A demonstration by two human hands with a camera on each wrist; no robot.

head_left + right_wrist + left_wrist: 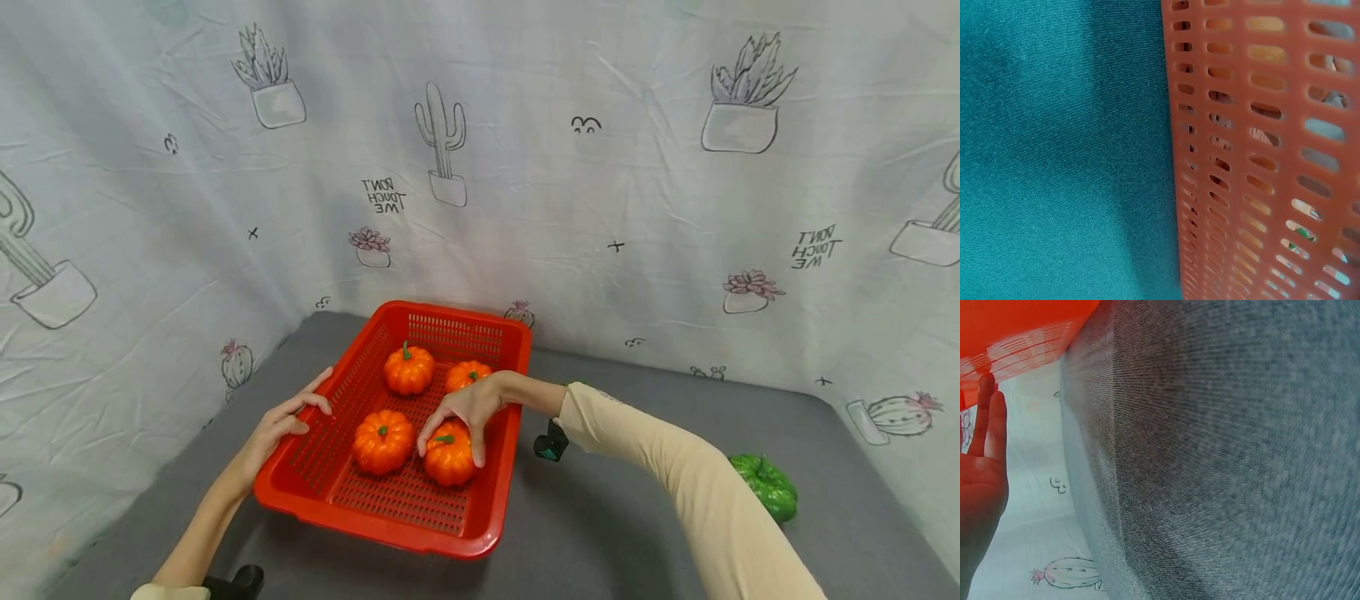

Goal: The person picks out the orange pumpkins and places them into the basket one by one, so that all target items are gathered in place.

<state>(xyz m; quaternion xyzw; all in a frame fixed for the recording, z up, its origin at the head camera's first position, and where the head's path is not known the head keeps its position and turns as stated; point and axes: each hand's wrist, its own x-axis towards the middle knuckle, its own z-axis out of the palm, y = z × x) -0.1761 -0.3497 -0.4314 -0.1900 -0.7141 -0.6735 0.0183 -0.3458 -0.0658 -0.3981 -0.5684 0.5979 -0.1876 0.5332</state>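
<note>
A red slotted plastic basket [375, 533] holds several small orange pumpkins with green stems. My right hand [474, 410] reaches over the basket's right side and grips the front right pumpkin [448, 467], thumb and fingers spread around it. Beside that one lies another pumpkin [382, 442]; farther back are a left pumpkin [408, 370] and one partly hidden by the right hand [463, 373]. My left hand [272, 432] rests against the basket's left rim with fingers extended, as the left wrist view also shows. In the right wrist view the slotted basket wall [1235, 153] hides the hand.
A green pumpkin-shaped vegetable [765, 486] lies on the grey cloth-covered table [600, 533] at the right, partly behind the right sleeve [675, 454]. A white curtain [540, 192] printed with cacti hangs behind and to the left of the table.
</note>
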